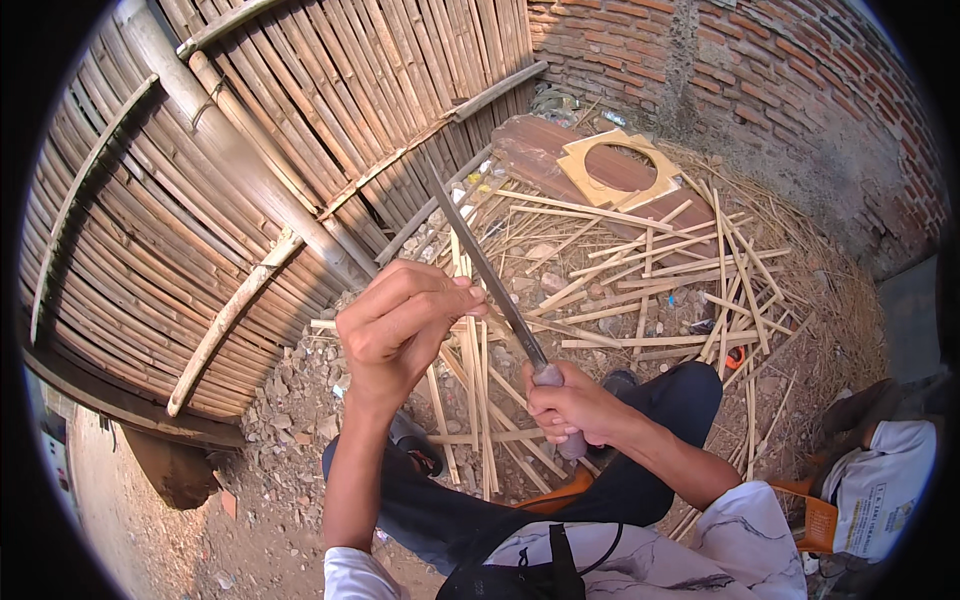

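Observation:
My right hand (580,405) is wrapped around the pale, rounded handle of a long knife (487,270). Its narrow grey blade slants up and to the left, away from my body. My left hand (405,318) is raised beside the middle of the blade, with thumb and fingers pinched together. The fingertips are at the blade's edge or just off it; whether they touch it or hold something thin cannot be told. Below and beyond both hands, many split bamboo strips (655,285) lie crisscrossed on the ground.
Bamboo slat fencing (400,90) rises at the left, a brick wall (790,90) at the back right. A brown board (520,150) lies beyond the strips, bearing a yellowish panel (573,172) with a round hole. Stones cover the ground. A white sack (880,490) and an orange chair part (820,522) are at right.

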{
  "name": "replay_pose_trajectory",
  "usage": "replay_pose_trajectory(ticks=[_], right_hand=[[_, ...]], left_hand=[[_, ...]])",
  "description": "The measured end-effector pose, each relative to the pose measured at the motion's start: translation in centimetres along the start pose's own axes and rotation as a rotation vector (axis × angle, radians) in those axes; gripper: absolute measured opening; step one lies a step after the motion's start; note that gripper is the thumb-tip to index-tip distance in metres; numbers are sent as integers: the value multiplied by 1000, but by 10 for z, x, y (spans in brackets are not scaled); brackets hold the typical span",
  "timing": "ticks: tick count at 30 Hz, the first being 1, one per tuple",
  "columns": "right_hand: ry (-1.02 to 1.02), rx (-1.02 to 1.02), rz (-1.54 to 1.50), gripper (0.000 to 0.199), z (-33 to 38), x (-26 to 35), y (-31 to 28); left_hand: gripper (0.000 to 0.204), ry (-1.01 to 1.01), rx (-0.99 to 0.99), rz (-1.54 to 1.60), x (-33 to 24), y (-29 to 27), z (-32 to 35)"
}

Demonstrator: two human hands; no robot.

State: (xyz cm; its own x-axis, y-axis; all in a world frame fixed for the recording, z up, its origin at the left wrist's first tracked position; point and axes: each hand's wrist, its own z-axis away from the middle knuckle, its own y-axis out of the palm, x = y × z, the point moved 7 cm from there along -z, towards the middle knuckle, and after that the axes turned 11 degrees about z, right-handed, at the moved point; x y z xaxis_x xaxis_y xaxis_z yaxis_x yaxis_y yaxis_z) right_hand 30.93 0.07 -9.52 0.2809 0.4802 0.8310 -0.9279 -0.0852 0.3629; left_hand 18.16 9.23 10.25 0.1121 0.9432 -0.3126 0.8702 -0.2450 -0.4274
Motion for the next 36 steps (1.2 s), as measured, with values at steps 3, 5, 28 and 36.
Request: replay_pose_trajectory(ticks=[3,5,28,36], right_hand=[[-57,10,-12,15,2,11,8],[-69,-6,-36,14,-8,-8,-1],[0,84,-21,16,-4,15,5],[116,111,-44,15,-8,0,-16]], left_hand=[[26,-20,-17,-35,-2,2,1],[26,-53,-28,-59,-1,1,2],[25,-86,-62,-129,-6,3,1],[29,-70,-46,-101,-7,1,3]])
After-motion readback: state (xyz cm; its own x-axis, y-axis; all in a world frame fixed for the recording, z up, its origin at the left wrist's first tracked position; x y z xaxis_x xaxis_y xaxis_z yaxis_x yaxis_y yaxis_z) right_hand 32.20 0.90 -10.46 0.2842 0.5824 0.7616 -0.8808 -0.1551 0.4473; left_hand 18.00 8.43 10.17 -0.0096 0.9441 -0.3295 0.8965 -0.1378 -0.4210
